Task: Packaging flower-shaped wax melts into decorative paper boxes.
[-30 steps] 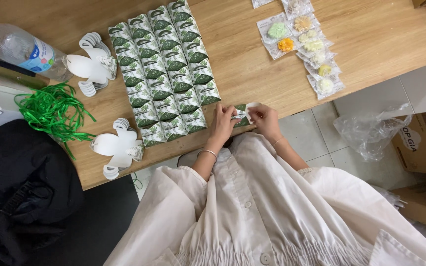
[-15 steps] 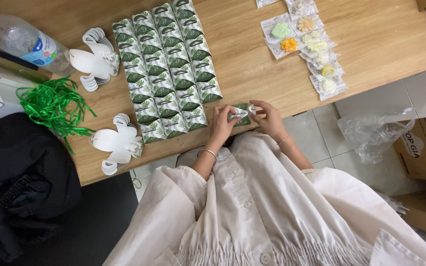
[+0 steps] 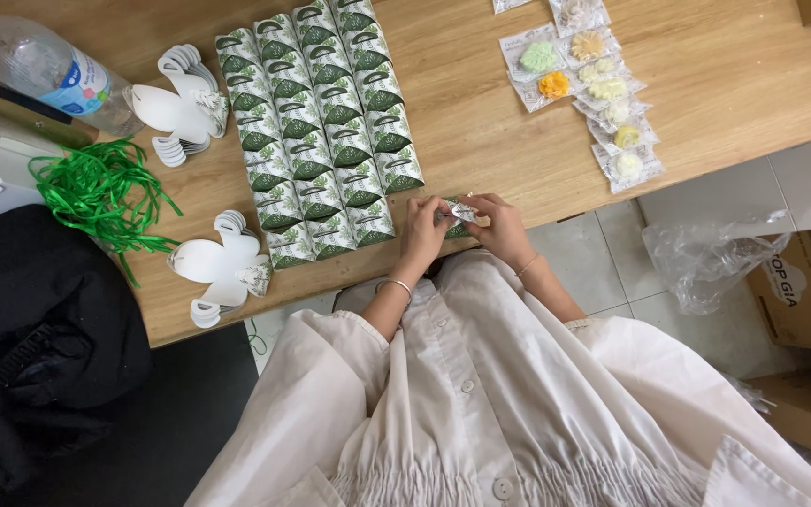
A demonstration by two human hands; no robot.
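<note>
Both hands have edged a little further over the table's near edge since a second ago, with the small green-and-white gift box (image 3: pixel 455 217) staying pinched between them. The left hand (image 3: pixel 421 228) closes its fingers on the box's left side, and the right hand (image 3: pixel 497 225) grips its right side with fingertips folding the top flaps, so the work looks like closing one more box. Just left of the left hand stands a tidy block of finished green leaf-print boxes (image 3: pixel 323 122), touching one another in rows. Further left lie two stacks of flat white box blanks (image 3: pixel 210 266), a tangle of green ribbon (image 3: pixel 96 192) and a plastic water bottle (image 3: pixel 49 70). Beyond the right hand sit wrapped flower-shaped sweets (image 3: pixel 593 89). All of it rests on a wooden table (image 3: pixel 725 84); past its right end, over a tiled floor, are a clear plastic bag (image 3: pixel 711 263) and a cardboard carton (image 3: pixel 809 291).
</note>
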